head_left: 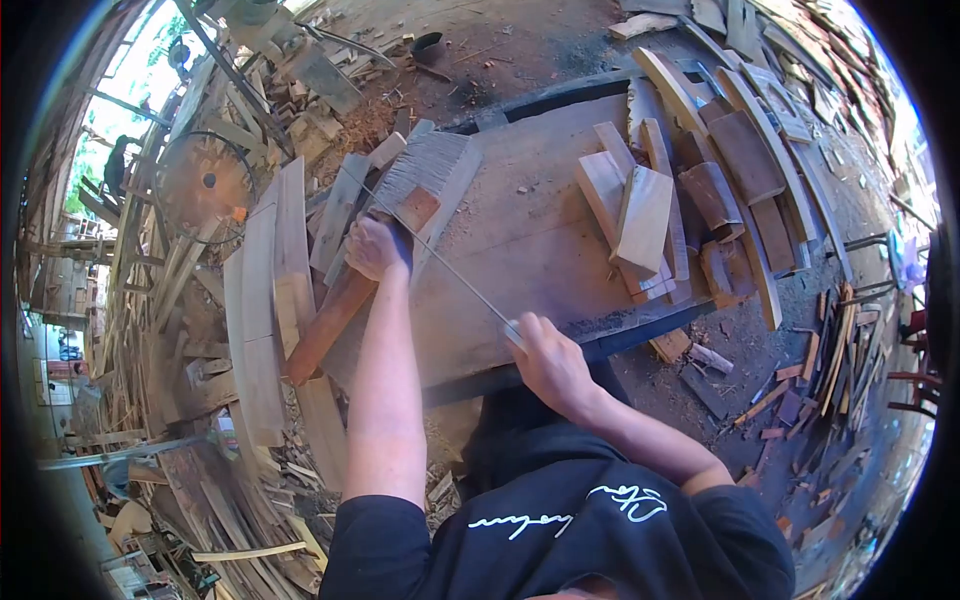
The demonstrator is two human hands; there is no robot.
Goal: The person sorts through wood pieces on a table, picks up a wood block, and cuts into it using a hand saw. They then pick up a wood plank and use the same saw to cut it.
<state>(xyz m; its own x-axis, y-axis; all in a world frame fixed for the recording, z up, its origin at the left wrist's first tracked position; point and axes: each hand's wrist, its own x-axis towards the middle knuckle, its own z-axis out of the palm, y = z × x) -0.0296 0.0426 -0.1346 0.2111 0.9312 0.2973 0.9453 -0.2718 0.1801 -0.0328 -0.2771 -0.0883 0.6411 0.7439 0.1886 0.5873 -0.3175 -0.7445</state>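
Observation:
My right hand (555,368) is closed around the near end of a long, thin metal blade (462,278). It shows edge-on, so I cannot tell its exact kind. The blade runs up and left across a reddish-brown wooden board (335,325). My left hand (378,248) is closed on this board, just below where the blade crosses. Under the board's far end lies a thick grey wooden block (440,160) with a grooved top. Both rest on the left part of a wide wooden worktable (510,230).
Several wood blocks (645,215) and curved brown pieces (710,195) are stacked on the table's right. Long planks (255,310) lean at the left, near a round toothed saw blade (208,180). Wood scraps (790,400) litter the floor at right.

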